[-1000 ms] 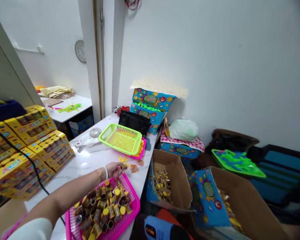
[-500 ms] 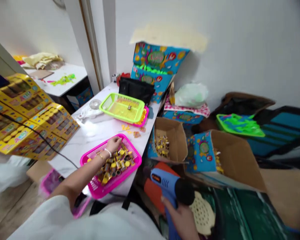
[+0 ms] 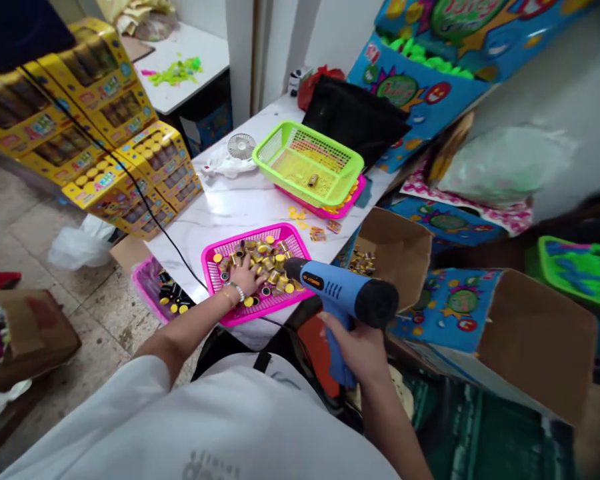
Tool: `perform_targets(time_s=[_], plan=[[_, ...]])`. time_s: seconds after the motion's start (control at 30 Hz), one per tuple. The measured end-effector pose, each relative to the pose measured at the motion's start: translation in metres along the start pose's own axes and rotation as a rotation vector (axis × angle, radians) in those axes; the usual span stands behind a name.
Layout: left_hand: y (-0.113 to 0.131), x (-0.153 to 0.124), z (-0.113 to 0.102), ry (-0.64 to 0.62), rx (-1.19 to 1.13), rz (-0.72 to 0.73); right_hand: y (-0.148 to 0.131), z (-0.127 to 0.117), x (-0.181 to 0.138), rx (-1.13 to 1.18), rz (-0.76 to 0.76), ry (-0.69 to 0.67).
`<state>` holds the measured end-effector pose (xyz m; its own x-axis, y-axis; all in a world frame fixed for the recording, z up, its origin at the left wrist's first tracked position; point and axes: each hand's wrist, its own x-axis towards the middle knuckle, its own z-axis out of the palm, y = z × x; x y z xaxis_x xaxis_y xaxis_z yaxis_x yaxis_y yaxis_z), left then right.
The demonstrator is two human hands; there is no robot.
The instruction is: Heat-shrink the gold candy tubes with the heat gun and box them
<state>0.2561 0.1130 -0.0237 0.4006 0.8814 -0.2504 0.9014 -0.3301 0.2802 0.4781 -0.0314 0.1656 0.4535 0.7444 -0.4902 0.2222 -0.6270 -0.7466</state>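
My right hand [image 3: 355, 343] is wrapped round the handle of a blue heat gun [image 3: 337, 287]. Its dark nozzle points left, over the right end of a pink basket [image 3: 255, 313]. Inside that basket lies a heap of small yellow-capped containers [image 3: 275, 263] with printed wraps. My left hand [image 3: 246, 275], with bracelets at the wrist, rests on the heap with its fingers spread. Behind stands a green basket [image 3: 307, 163] with one small container in it, set on another pink basket [image 3: 340, 212].
A black cable [image 3: 145, 200] crosses the table's left side. Stacked yellow boxes [image 3: 125, 173] stand left of the table [image 3: 220, 207], where a small white fan [image 3: 240, 148] lies. On the right are open cardboard boxes [image 3: 535, 340], one holding small containers. A black bag [image 3: 350, 117] lies at the back.
The view has turned right-to-left and down toward the basket. The heat gun has come up beside the basket, nozzle over its edge. My left hand has opened from closed fingers to spread on the heap.
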Motion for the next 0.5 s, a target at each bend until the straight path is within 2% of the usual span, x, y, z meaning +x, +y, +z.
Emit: perform_targets(time_s=[0.1,0.2,0.27,0.33,0.4,0.5], plan=[[0.028,0.022,0.001,-0.025,-0.004,0.068,-0.002,-0.001,0.005,0.017,-0.009,0.042],[0.034,0.010,0.000,-0.037,-0.032,0.209,0.000,-0.006,0.005,0.033,0.046,0.072],[0.025,-0.015,-0.001,-0.050,-0.056,0.326,0.003,-0.006,0.004,0.038,0.104,0.076],[0.009,-0.044,-0.002,-0.039,-0.071,0.372,0.007,-0.003,0.003,0.032,0.151,0.049],[-0.010,-0.070,-0.003,0.012,-0.083,0.331,0.010,0.004,0.005,0.029,0.146,0.006],[-0.037,-0.094,-0.008,0.079,-0.143,0.246,0.013,0.019,0.014,-0.009,0.047,-0.018]])
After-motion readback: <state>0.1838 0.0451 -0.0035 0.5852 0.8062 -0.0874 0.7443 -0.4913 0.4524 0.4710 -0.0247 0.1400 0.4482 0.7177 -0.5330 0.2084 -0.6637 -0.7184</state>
